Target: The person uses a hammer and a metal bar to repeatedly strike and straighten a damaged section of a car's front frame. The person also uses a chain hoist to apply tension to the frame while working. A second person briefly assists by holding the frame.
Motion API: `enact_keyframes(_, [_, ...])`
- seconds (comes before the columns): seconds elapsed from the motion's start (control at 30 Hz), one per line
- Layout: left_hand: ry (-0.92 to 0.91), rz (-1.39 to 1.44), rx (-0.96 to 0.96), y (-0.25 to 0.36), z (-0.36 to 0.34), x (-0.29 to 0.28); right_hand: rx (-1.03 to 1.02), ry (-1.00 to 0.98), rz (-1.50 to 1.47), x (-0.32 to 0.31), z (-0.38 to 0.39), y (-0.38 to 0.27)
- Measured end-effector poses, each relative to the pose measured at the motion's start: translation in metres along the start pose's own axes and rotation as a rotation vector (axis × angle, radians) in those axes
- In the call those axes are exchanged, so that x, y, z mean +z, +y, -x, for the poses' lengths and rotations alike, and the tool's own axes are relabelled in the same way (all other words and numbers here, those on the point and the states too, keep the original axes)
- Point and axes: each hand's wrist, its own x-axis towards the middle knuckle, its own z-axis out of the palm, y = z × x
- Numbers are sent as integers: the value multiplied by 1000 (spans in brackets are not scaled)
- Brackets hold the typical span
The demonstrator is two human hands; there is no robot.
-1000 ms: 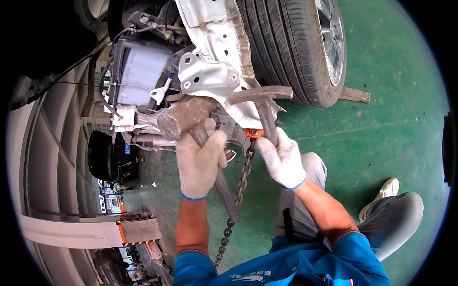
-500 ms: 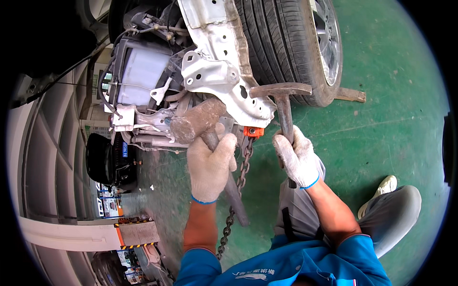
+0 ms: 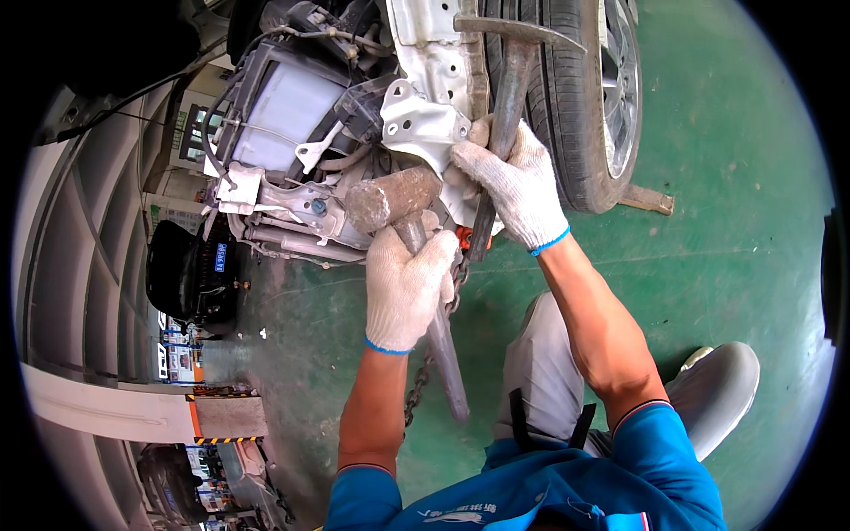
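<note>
My left hand point(image 3: 407, 288), in a white knit glove, is closed round the handle of a heavy sledgehammer point(image 3: 394, 196); its worn cylindrical head lies before the car's front end and the handle slants down toward me. My right hand point(image 3: 518, 190), gloved too, grips the shaft of a body hammer point(image 3: 512, 84) with a long, narrow, curved head. That hammer is raised over the bare white metal rail point(image 3: 436, 66), its head overlapping the tyre in view. A bracket point(image 3: 421, 124) with holes sits on the rail. Whether either hammer touches the metal, I cannot tell.
A car wheel point(image 3: 567, 106) stands right of the rail, with a wood block point(image 3: 648, 199) by it. A chain point(image 3: 416, 394) runs from an orange clamp point(image 3: 464, 237) toward me. At left are a white reservoir point(image 3: 288, 111) and a black car point(image 3: 190, 274). The floor point(image 3: 708, 177) is green.
My right hand has moved up and left with the body hammer, which now reaches over the rail and tyre. My left hand and the sledgehammer have shifted slightly right and up.
</note>
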Motion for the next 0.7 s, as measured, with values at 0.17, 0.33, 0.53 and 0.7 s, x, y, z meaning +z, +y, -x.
enact_keyframes(0.17, [-2, 13, -3, 1, 3, 4, -26, -4, 70, -3, -6, -7])
enact_keyframes(0.33, [-46, 76, -46, 2, 2, 13, -47, -28, 128, -9, -7, -17])
enact_keyframes(0.53, [-138, 302, -177, 3, -3, 24, -68, -61, 179, -19, -15, -27])
enact_keyframes(0.7, [-160, 119, -127, -5, -9, 17, -61, 6, 352, -19, -7, -35])
